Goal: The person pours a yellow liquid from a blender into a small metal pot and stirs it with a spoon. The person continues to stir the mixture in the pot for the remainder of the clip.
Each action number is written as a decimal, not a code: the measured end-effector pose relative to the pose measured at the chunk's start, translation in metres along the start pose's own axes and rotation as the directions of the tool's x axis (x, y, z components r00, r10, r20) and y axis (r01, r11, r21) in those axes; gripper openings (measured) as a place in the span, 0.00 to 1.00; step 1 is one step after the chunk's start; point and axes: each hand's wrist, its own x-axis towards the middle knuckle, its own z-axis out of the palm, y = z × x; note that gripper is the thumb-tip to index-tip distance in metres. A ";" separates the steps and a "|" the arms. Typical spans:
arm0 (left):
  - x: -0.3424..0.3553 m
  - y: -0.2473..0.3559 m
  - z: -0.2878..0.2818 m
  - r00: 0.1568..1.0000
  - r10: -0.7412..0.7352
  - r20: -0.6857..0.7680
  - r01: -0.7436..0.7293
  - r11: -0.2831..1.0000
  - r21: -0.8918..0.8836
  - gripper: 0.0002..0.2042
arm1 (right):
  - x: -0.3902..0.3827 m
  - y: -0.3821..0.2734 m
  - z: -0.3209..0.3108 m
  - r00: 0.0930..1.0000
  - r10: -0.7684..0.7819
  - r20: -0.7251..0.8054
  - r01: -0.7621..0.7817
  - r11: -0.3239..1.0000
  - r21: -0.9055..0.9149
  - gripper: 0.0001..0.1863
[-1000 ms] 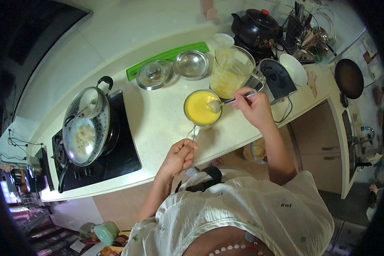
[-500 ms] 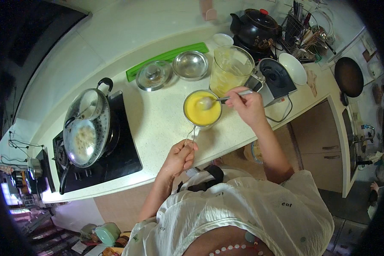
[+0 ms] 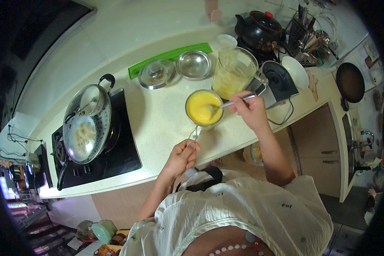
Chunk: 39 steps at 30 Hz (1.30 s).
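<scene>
Our left hand, fingers curled tight, grips the wire handle of a round metal vessel of yellow liquid over the cream counter, its base hidden. Our right hand pinches a silver metal spoon, tip partly sunk. Counter lies bare leftward; a clear, yellow-smeared jug crowds the right.

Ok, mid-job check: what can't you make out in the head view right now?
All in the head view:
Tip of the spoon: covered by the yellow liquid.
Far end of the wire handle: hidden by the left hand.
Whatever is under the large lid: obscured by glare and clouding.
Utensils, upper right: too small to tell apart.
</scene>
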 end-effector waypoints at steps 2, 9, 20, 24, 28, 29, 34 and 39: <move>-0.001 0.001 0.001 1.000 -0.009 -0.023 0.010 1.000 0.014 0.12 | 0.008 0.005 0.008 0.997 -0.067 -0.031 0.067 0.998 0.009 0.08; 0.000 0.000 0.003 1.000 0.003 -0.009 -0.003 1.000 0.004 0.12 | -0.001 0.003 -0.002 1.000 -0.018 0.002 0.018 1.000 0.010 0.08; 0.000 0.002 0.002 1.000 -0.019 -0.007 0.019 1.000 0.008 0.12 | 0.001 0.003 0.009 0.993 -0.120 0.008 0.120 0.993 0.004 0.07; -0.003 0.006 0.005 0.998 -0.041 -0.056 0.041 0.999 0.003 0.12 | 0.002 -0.004 -0.009 0.997 -0.073 -0.034 0.068 0.989 -0.131 0.08; -0.001 0.002 0.003 1.000 -0.017 -0.019 0.016 1.000 -0.027 0.11 | -0.010 -0.008 -0.012 0.993 -0.116 -0.013 0.116 0.993 -0.029 0.08; -0.001 0.001 0.004 1.000 -0.015 -0.017 0.015 0.999 -0.030 0.11 | -0.008 -0.006 -0.005 0.990 -0.138 0.009 0.138 0.990 -0.009 0.08; -0.001 0.001 0.001 1.000 -0.014 -0.008 0.013 0.999 -0.051 0.11 | 0.011 0.003 0.000 0.990 -0.135 -0.046 0.134 0.991 -0.008 0.07; 0.002 -0.001 0.001 1.000 -0.019 -0.004 0.018 0.998 -0.059 0.10 | -0.003 0.001 -0.005 0.996 -0.085 0.034 0.085 0.996 -0.014 0.10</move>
